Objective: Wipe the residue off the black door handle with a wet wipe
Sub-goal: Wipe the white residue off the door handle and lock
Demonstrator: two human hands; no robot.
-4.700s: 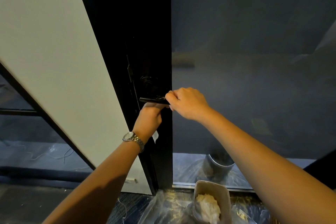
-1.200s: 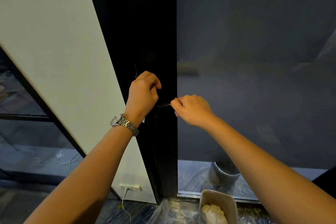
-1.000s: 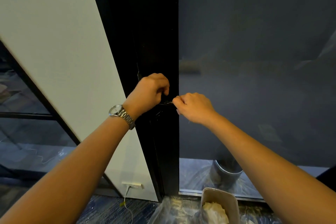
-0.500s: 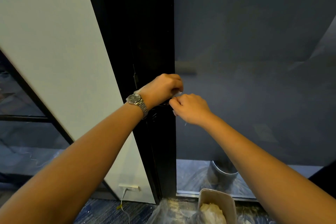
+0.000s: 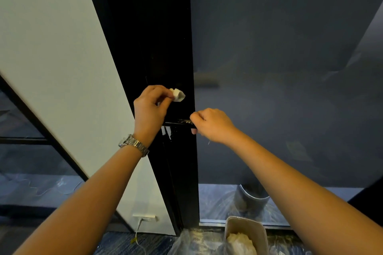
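Note:
The black door handle juts out level from the black door edge. My right hand is closed around the handle's right end. My left hand is raised just above and left of the handle, pinching a small folded white wet wipe between thumb and fingers, a little above the bar. A metal watch sits on my left wrist. White streaks show on the door just below the handle.
A white wall panel lies to the left, dark blue glass to the right. On the floor stand a plastic tub holding crumpled wipes, a clear plastic bag, a metal bin, and a wall socket with a cable.
My left hand has lifted off the handle and moved left and up, so the wipe and the bar now show. My right hand stays on the handle's end.

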